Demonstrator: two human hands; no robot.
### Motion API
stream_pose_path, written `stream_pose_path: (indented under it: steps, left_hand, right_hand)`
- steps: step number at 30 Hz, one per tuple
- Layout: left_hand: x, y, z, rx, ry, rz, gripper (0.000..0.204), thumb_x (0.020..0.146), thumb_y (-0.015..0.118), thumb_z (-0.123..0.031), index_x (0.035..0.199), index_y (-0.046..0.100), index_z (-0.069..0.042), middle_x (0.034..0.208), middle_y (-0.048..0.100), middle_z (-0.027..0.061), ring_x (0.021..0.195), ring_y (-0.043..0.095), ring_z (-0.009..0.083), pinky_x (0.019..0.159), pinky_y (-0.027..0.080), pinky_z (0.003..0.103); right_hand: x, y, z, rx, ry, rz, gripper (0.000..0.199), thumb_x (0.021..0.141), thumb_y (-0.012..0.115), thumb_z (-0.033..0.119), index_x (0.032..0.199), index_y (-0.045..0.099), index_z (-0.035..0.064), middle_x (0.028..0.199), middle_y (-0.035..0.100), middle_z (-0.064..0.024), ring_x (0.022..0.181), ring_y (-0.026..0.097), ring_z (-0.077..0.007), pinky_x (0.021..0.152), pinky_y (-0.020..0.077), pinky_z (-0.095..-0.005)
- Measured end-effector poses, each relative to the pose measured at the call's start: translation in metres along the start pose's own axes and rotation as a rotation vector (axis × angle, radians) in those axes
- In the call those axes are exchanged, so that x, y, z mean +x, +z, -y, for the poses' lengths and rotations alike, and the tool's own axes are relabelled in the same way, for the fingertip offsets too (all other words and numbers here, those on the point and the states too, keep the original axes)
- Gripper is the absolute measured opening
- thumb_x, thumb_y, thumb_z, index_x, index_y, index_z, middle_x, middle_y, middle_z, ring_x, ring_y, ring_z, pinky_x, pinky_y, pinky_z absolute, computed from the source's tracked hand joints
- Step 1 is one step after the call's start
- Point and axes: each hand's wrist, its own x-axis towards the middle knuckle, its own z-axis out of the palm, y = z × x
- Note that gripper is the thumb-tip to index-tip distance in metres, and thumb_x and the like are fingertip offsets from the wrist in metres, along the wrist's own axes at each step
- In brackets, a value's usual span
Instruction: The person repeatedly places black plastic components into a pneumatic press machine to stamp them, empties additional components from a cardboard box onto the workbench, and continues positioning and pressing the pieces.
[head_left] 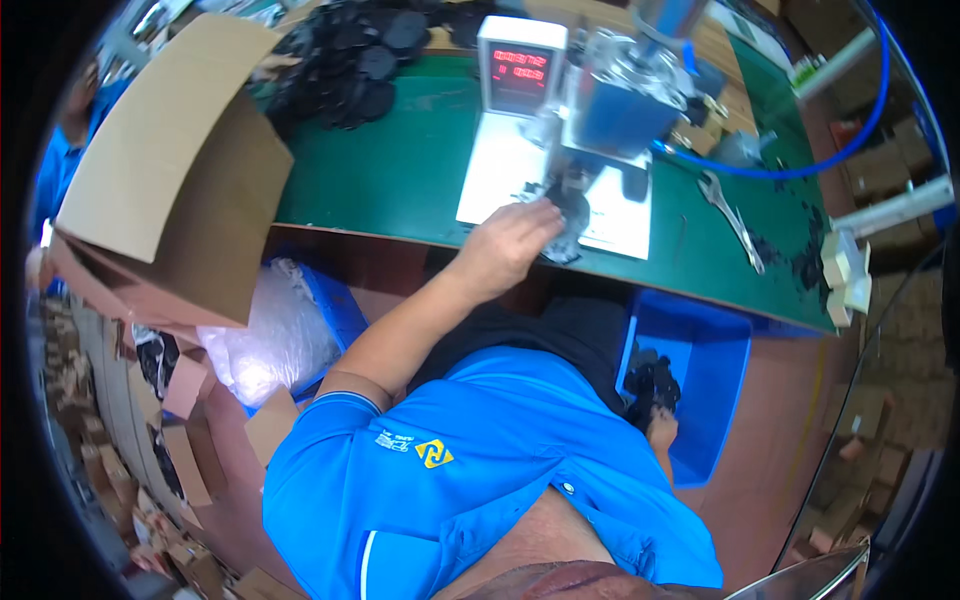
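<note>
Head view shows the left hand [512, 245] at the green bench's [390, 190] front edge, its bent fingers close together with their tips at the left rim of a dark round piece [570, 213], which lies beneath the machine [622, 105] at the front of its white base plate [622, 238]; blur leaves me unable to tell whether they grip it. Below the bench's front edge toward its right corner, the right hand [661, 428] reaches into a blue bin [715, 390], against black pieces [652, 380], its finger opening and hold too obscured to tell. Black discs [350, 75] heap along the bench's back edge, left of a display box [522, 65], while a wrench [733, 222] lies toward the right end.
</note>
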Motion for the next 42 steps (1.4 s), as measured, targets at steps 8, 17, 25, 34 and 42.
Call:
stream_pose_path:
  steps: [8,17,25,34,42]
  left_hand:
    - [-0.013,0.003,-0.002,0.049,-0.041,0.02,0.036,0.098,0.07,-0.009,0.133,0.076,-0.005,0.143,0.078,0.0085,0.138,0.073,0.0288,0.117,0.056,0.043]
    - [-0.007,-0.003,-0.008,-0.013,-0.078,0.002,0.033,0.098,0.072,-0.004,0.129,0.08,-0.005,0.141,0.08,0.0111,0.14,0.072,0.0301,0.118,0.057,0.044]
    - [-0.006,-0.027,0.013,-0.292,-0.112,0.136,0.049,0.09,0.073,-0.008,0.139,0.075,-0.004,0.149,0.074,0.015,0.143,0.068,0.0367,0.121,0.053,0.046]
    - [0.053,-0.149,0.335,0.379,-0.961,-0.309,0.082,0.104,0.06,-0.069,0.16,0.065,-0.01,0.158,0.068,0.0205,0.141,0.064,0.046,0.12,0.05,0.056]
    - [0.008,-0.2,0.496,0.303,-1.578,-0.161,0.114,0.096,0.052,-0.091,0.171,0.052,-0.005,0.176,0.046,0.0278,0.156,0.047,0.0558,0.128,0.036,0.068]
  right_hand:
    - [-0.015,-0.003,0.173,0.117,-0.484,-0.015,0.045,0.1,0.072,0.008,0.145,0.072,0.003,0.101,0.075,-0.0143,0.085,0.069,-0.0314,0.087,0.0584,-0.0396]
    - [-0.027,-0.007,0.427,0.248,-1.334,-0.132,0.047,0.09,0.079,0.002,0.137,0.076,0.0033,0.119,0.073,-0.0153,0.104,0.07,-0.0346,0.095,0.0583,-0.0409]
    - [-0.006,0.028,0.443,0.275,-1.413,-0.153,0.052,0.077,0.084,0.004,0.129,0.083,0.0068,0.113,0.071,-0.0124,0.098,0.066,-0.0303,0.092,0.0552,-0.0416]
    - [0.006,0.035,0.441,0.337,-1.414,-0.153,0.044,0.072,0.088,0.01,0.115,0.088,0.0035,0.104,0.07,-0.0115,0.088,0.063,-0.0288,0.083,0.0542,-0.0393]
    - [0.002,0.036,0.443,0.353,-1.454,-0.171,0.04,0.072,0.083,0.009,0.112,0.086,0.0021,0.102,0.066,-0.0117,0.088,0.061,-0.0289,0.077,0.0525,-0.0393]
